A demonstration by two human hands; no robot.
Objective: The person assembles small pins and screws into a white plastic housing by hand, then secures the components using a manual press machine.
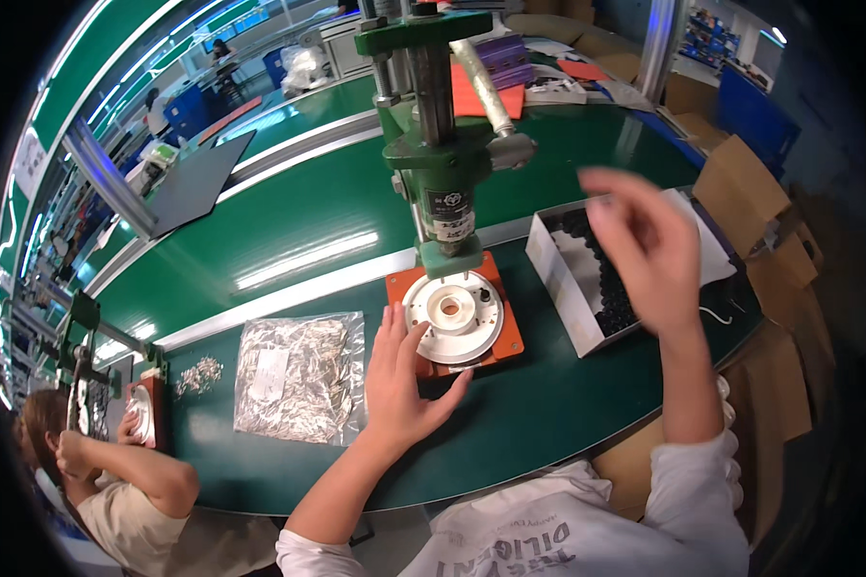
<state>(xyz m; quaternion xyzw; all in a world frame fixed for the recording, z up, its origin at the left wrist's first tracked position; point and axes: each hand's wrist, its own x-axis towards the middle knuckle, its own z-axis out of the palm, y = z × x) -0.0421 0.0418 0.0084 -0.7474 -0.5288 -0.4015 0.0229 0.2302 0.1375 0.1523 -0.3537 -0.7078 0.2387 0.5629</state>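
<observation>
While the left hand rests open at the centre of the frame, its fingertips touch the left edge of a white round disc that sits on an orange base plate under a green hand press. The fingers are spread and grip nothing. The right hand hangs in the air at the right of the frame, blurred, above a white cardboard box filled with small black parts; its fingers look loosely open, and nothing can be made out in them. The press stands upright on the green bench, its column rising to the upper middle of the frame, with a silvery lever slanting off to the right. Left of the base plate lies a clear plastic bag of small silvery pieces, flat on the bench, and further left a little loose heap of the same pieces. In the lower left corner another person sits at a second press, one hand raised. Brown cardboard boxes stand at the right edge of the frame.
</observation>
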